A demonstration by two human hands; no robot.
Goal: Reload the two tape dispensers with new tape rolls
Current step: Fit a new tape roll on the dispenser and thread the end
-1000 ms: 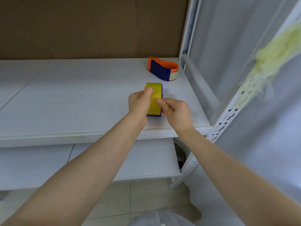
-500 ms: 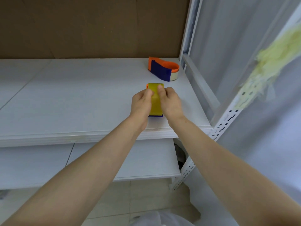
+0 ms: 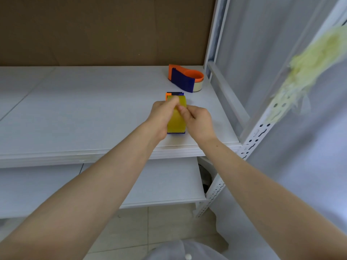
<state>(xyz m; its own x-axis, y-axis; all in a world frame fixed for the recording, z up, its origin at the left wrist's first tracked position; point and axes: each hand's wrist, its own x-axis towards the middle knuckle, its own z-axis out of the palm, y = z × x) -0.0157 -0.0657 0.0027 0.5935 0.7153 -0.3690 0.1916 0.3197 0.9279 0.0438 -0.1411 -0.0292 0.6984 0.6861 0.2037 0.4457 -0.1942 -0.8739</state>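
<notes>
A yellow tape roll (image 3: 176, 121) sits in an orange and blue tape dispenser (image 3: 174, 94) on the white shelf (image 3: 84, 113), near its front right corner. My left hand (image 3: 162, 117) grips the roll and dispenser from the left, fingertips on top of the roll. From the right, my right hand (image 3: 197, 121) pinches the tape at the roll's top. A second orange and blue tape dispenser (image 3: 185, 77) with a pale tape roll lies on its side behind them, near the shelf's back right corner.
A white slotted metal upright (image 3: 249, 141) stands at the shelf's front right corner, with yellowish fibres (image 3: 309, 61) hanging on it. Brown board (image 3: 105, 30) backs the shelf. A lower white shelf (image 3: 159, 182) sits beneath, above a tiled floor.
My right hand has slid forward along the roll's top and now pinches the tape beside my left fingertips. The orange front of the dispenser now shows beyond the roll.
</notes>
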